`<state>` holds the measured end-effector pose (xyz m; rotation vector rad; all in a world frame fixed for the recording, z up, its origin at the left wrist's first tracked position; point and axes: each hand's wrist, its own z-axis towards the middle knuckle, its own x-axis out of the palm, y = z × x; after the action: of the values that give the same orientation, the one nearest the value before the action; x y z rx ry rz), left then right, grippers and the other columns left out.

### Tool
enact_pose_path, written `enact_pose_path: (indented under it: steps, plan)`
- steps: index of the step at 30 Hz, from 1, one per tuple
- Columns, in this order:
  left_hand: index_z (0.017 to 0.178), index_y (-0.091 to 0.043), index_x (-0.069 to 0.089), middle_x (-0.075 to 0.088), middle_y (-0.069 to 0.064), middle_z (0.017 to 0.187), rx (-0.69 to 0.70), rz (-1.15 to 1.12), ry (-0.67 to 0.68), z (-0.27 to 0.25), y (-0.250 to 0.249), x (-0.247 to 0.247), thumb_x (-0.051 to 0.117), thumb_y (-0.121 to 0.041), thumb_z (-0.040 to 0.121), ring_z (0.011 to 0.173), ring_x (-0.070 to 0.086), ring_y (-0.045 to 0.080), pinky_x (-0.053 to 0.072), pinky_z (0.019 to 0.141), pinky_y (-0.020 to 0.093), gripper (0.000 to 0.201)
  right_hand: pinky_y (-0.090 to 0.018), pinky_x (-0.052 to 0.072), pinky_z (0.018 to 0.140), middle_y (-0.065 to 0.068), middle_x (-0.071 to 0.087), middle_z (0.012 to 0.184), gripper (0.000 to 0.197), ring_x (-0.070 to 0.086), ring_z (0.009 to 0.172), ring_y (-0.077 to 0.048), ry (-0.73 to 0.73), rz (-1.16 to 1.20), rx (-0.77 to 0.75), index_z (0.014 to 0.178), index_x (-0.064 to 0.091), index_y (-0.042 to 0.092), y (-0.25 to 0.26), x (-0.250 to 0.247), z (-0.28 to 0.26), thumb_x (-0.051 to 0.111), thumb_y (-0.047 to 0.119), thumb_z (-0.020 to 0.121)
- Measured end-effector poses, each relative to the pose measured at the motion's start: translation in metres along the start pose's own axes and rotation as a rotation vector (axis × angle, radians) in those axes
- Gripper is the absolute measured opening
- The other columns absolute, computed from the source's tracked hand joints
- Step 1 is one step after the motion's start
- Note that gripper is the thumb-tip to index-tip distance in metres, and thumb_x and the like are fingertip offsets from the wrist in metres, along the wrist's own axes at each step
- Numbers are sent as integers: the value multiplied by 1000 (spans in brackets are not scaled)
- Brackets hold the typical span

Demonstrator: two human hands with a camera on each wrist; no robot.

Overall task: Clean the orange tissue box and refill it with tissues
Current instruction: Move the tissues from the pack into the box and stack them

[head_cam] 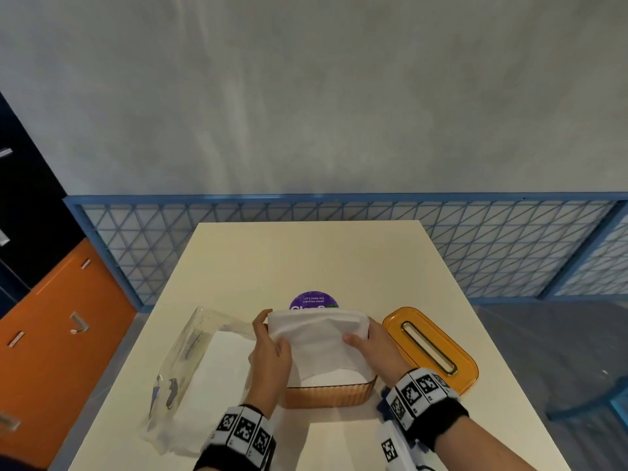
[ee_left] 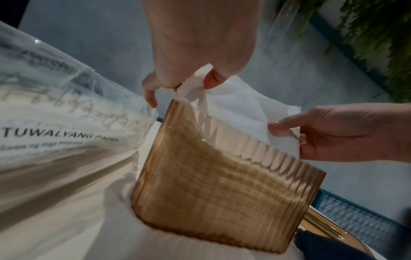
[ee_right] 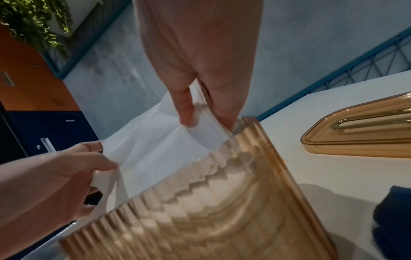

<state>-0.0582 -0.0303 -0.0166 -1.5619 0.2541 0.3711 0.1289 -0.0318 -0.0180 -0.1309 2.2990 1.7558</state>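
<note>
The ribbed orange tissue box (head_cam: 326,396) (ee_left: 218,190) (ee_right: 211,211) stands open on the table's near middle. A stack of white tissues (head_cam: 319,338) (ee_left: 244,112) (ee_right: 151,151) sits partly in it, its far end raised above the rim. My left hand (head_cam: 268,345) (ee_left: 182,84) pinches the stack's left edge. My right hand (head_cam: 367,341) (ee_right: 206,119) pinches its right edge, thumb on top. The box's orange lid (head_cam: 430,348) (ee_right: 360,130) with its slot lies flat to the right.
A clear plastic tissue pack (head_cam: 190,379) (ee_left: 55,112) lies left of the box. A purple round sticker (head_cam: 313,300) shows behind the tissues. A dark blue cloth (ee_right: 393,216) lies near my right wrist. Orange cabinets (head_cam: 51,334) stand left; a blue mesh railing (head_cam: 339,243) runs behind the white table (head_cam: 312,256).
</note>
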Motion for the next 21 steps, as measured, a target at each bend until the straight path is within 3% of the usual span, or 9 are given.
enact_pose_path:
  steps: [4, 8, 12, 17, 21]
  plan:
    - [129, -25, 28, 52, 3, 94, -12, -63, -11, 8, -1, -8, 48, -10, 94, 86, 57, 28, 47, 75, 36, 43, -49, 50, 96, -3, 66, 115, 37, 62, 106, -25, 7, 70, 56, 119, 58, 18, 1, -5, 7, 63, 14, 83]
    - [113, -20, 43, 56, 5, 95, -127, -268, -7, 19, -3, -19, 52, -14, 94, 91, 57, 27, 46, 66, 28, 22, -47, 51, 94, -7, 66, 117, 34, 63, 108, -29, 89, 337, 132, 116, 57, 18, 6, -16, 10, 63, 6, 85]
    - [109, -13, 52, 61, 6, 103, -241, -406, 35, 23, -12, -28, 51, -22, 95, 90, 59, 19, 45, 67, 26, 16, -39, 55, 86, -10, 66, 119, 36, 63, 109, -29, 169, 468, 154, 118, 56, 15, 10, -26, 9, 61, 2, 86]
    - [93, -19, 54, 61, 4, 102, -189, -352, 40, 33, -20, -29, 55, -21, 93, 92, 62, 22, 41, 66, 24, 2, -35, 58, 80, -12, 65, 120, 35, 62, 111, -30, 219, 530, 173, 116, 56, 16, 13, -30, 1, 59, -1, 85]
    - [104, -17, 54, 57, 1, 109, -240, -283, 92, 37, -20, -25, 54, -27, 93, 103, 56, 22, 41, 71, 27, 15, -36, 59, 78, -16, 62, 122, 37, 61, 110, -33, 255, 595, 158, 118, 53, 13, 17, -31, -7, 57, -3, 85]
